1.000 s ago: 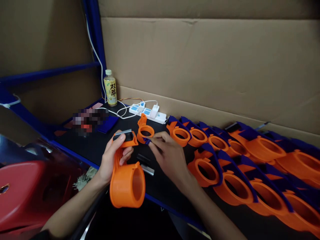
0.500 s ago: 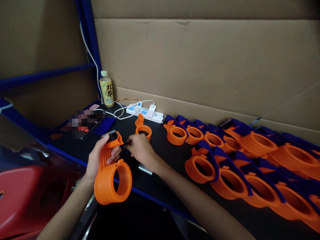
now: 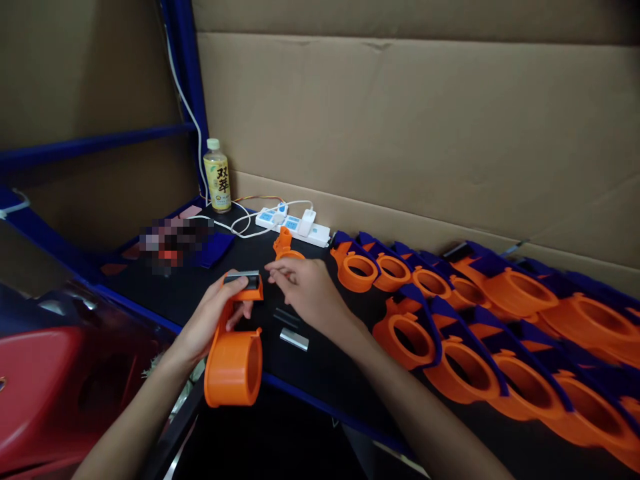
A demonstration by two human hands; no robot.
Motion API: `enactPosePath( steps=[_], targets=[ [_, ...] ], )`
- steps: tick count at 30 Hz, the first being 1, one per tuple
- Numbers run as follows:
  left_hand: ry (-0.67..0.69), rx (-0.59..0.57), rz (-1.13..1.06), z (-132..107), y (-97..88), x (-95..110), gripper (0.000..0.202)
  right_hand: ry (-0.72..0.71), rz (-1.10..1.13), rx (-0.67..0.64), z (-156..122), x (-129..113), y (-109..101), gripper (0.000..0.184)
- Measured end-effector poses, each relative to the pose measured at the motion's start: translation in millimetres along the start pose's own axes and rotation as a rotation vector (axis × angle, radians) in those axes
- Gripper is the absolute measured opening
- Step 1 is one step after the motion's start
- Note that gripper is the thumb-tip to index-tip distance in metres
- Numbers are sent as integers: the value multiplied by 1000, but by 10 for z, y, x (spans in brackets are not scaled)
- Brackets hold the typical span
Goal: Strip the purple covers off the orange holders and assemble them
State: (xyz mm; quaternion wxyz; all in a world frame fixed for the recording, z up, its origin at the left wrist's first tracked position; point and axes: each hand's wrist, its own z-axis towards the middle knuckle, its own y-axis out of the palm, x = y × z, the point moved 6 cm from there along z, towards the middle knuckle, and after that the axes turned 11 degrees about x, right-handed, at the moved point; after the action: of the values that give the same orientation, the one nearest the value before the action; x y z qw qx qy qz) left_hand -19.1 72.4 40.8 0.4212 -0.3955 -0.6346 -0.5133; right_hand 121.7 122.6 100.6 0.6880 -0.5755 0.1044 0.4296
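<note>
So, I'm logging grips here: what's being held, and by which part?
The left hand grips the orange plastic ring-ended dispenser by its narrow neck; whether the right hand pinches anything cannot be told.

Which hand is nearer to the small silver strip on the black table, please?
Right: the right hand is just behind the silver strip; the left hand grips the orange holder farther left.

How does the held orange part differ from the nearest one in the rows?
The held part is gripped by the left hand, ring on edge; the row part lies flat, ring upward. The row part carries a blue piece; the held part shows none. Both are orange, ringed.
</note>
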Motion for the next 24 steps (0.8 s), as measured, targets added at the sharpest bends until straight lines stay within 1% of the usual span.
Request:
enactPosePath(
  steps=[2,4,6,9,11,13,15,17,20,24],
  targets=[
    [42,-63,78,-12,69,-8,24,-76,106,39,-30,-117,-189,24],
    [68,-108,138,-33,134,-15,22,-130,115,-7,-74,-202,-285,21],
    [86,-124,195,-55,176,-24,22,-137,91,-65,-120,-222,-320,19],
    [106,-106,240,-78,190,-41,22,-82,105,-93,-171,-144,-342,18],
    [105,-117,255,-93,196,-58,23,-21,146,-112,-196,-60,-351,19],
    [106,-138,284,-107,198,-62,24,32,187,-164,-230,11,-362,20],
    [108,-138,303,-110,175,-39,24,65,225,-216,-287,60,-393,22],
    [108,-100,262,-98,120,12,23,81,231,-220,-375,105,-442,21],
    [125,-31,150,-73,31,105,22,56,118,-158,-577,182,-456,17],
    [118,14,71,-59,-5,144,21,7,-117,-140,-894,299,-264,17]
  ],
)
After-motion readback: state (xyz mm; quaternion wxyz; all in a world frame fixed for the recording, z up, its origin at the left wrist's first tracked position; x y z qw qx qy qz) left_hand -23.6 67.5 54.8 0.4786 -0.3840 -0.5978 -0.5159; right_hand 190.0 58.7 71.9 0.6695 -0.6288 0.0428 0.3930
